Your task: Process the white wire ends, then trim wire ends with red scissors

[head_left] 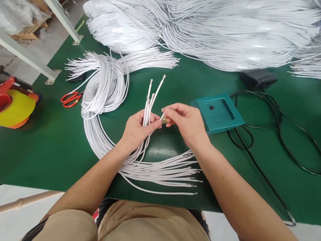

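Several white cables (147,114) are gripped in my left hand (138,129), their stripped ends pointing up and away from me. My right hand (188,123) pinches the end of one white cable (162,116) close to my left fingertips. A small yellowish piece (164,120) shows between the two hands; its exact kind is too small to tell. The held cables run down into a curved bundle of white cables (92,132) on the table. Loose ends of that bundle (166,172) fan out to the right beneath my wrists.
Orange-handled scissors (71,99) lie left of the coiled cables. A yellow and red tape dispenser (6,107) stands at the far left. Right of my hand sits a teal tray-like device (220,113), with a black adapter (258,78) and black cord behind. Large white cable bundles (225,24) fill the back.
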### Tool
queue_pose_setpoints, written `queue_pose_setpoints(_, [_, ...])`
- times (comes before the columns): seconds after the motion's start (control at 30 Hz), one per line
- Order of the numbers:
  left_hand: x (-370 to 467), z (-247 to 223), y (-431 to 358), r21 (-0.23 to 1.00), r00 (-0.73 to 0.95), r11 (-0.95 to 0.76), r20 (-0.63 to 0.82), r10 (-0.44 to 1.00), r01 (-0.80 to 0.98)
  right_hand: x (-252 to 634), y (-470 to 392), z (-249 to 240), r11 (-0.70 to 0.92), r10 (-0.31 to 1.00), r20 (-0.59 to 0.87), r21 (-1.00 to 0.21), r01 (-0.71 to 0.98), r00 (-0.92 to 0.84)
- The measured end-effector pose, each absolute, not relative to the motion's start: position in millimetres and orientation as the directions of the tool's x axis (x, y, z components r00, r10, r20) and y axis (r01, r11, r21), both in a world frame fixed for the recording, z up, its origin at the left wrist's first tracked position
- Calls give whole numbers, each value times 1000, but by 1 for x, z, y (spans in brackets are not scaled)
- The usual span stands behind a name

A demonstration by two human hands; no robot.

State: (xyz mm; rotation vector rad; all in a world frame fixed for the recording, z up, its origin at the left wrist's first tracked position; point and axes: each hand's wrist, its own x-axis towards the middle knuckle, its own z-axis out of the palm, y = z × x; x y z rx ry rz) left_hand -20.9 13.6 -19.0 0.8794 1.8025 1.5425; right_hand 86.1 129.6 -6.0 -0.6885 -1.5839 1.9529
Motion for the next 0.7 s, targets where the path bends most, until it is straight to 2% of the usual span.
queue_pose_setpoints(0.1, [-20,-18,14,993,-603,60,12,797,100,86,129,-5,-246,642,-67,-962,-123,-764])
queue_pose_setpoints(0.3, [-15,-18,14,999,-598,33,-6,801,34,85,127,-4,-600,428,-202,-793,-110,-881])
queue_pose_setpoints(0.37, [-13,-17,15,999,-566,38,-19,824,21,86,129,-5,-616,383,-198,-783,-90,-902])
queue_pose_setpoints(0.53, [-7,-17,16,1000,-490,12,-19,872,-19,89,135,-3,-538,413,-199,-840,-63,-889])
queue_pose_setpoints(0.6, [-6,-18,16,1000,-475,5,-7,880,-5,89,135,-3,-530,372,-200,-847,-31,-907])
queue_pose_setpoints(0.7, [-7,-18,15,1000,-518,16,-1,856,26,90,136,-5,-604,278,-215,-797,3,-936])
